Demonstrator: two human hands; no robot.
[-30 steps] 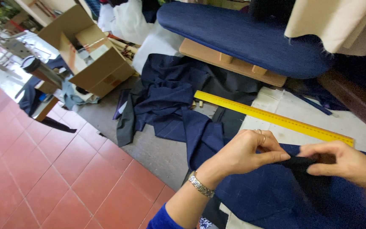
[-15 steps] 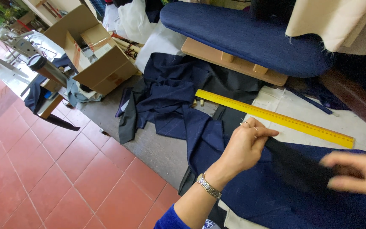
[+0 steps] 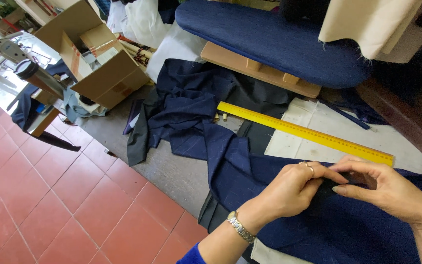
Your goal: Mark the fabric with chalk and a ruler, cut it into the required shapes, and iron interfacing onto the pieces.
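Both hands pinch navy cloth on worktop.
Left hand (image 3: 289, 193) and right hand (image 3: 391, 190) grip clenched on soft, limp navy cloth (image 3: 279, 220); best taken at the edge.

We noted a yellow ruler (image 3: 306, 133) lying flat across white cloth (image 3: 328, 127) on the table. Behind it sat a padded navy pressing board (image 3: 269, 39) on a wooden base (image 3: 260, 71). An open cardboard box (image 3: 91, 58) stood at the left, above red floor tiles (image 3: 59, 205). Cream fabric (image 3: 367, 24) hung at upper right.
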